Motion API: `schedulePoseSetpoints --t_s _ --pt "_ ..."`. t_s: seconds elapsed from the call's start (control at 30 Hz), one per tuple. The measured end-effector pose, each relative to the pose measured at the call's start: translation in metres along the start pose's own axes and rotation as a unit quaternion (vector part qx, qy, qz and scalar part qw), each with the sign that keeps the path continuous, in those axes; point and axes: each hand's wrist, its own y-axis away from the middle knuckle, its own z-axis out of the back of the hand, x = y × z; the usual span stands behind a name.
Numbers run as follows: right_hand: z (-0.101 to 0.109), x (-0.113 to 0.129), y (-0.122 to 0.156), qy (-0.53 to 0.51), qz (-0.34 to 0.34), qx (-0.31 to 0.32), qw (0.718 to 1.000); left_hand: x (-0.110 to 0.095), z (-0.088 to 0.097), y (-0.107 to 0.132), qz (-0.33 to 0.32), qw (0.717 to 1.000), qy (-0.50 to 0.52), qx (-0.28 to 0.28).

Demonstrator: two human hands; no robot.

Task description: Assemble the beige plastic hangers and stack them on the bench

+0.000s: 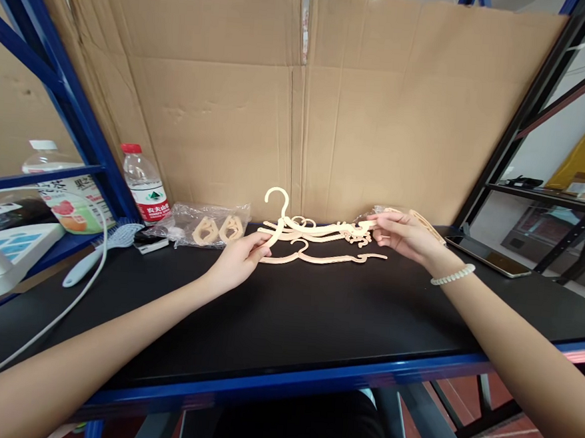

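My left hand point(239, 261) is closed around the lower end of a beige plastic hanger piece point(283, 212), whose hook points up. Behind and right of it, several more beige hanger pieces point(316, 233) lie in a tangled pile. In front of the pile, a separate hanger piece point(327, 259) with a small hook rests on the black table. My right hand point(402, 235) is at the pile's right end, its thumb and fingers pinched on the tip of a beige hanger piece point(367, 225). Which piece that tip belongs to is unclear.
A clear plastic bag point(185, 219) with beige parts point(232, 228) lies left of the pile. Further left are a red-capped bottle point(142, 185), a light blue brush point(103, 249) and a white cable point(84, 288). A phone point(487, 256) lies at right. Cardboard point(205, 106) walls off the back.
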Motion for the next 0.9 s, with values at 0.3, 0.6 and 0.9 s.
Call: schedulePoseSetpoints --t_s 0.3,0.6,0.9 --pt "0.017 0.004 0.000 0.408 -0.045 0.143 0.901 0.010 -0.008 0.001 -0.027 0.996 -0.077 0.039" --pt "0.024 -0.012 -0.005 0.478 -0.089 0.186 0.854 0.016 -0.011 0.005 -0.070 0.988 -0.117 0.069" --pt "0.029 -0.021 -0.007 0.494 -0.080 0.173 0.848 0.016 -0.010 0.004 -0.089 0.983 -0.155 0.051"
